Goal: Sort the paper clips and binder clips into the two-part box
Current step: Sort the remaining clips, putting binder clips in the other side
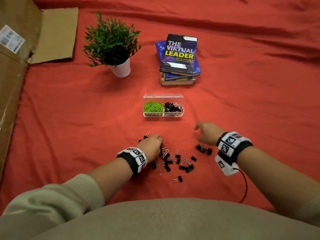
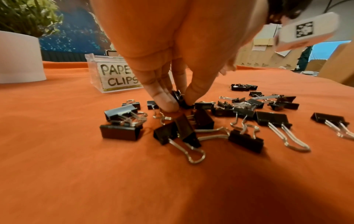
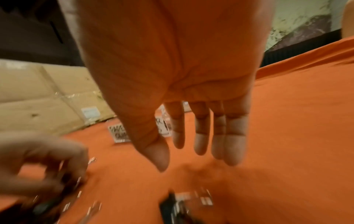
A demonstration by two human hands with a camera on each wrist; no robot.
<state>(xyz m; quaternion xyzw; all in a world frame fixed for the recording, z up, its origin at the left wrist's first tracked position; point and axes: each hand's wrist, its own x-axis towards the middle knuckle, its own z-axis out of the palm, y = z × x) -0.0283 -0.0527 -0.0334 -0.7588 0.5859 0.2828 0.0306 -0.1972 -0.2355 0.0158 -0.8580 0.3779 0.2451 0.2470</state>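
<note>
Red cloth before the box (image 1: pixel 163 105): my left hand (image 2: pixel 172 63) pinches one binder clip (image 2: pixel 179 98); right hand (image 3: pixel 172 91) spread, empty. Tangled neighbours may snag.

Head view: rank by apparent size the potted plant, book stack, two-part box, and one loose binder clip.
1. potted plant
2. book stack, close to the plant in extent; both sit farther away
3. two-part box
4. loose binder clip, nearest the camera
</note>
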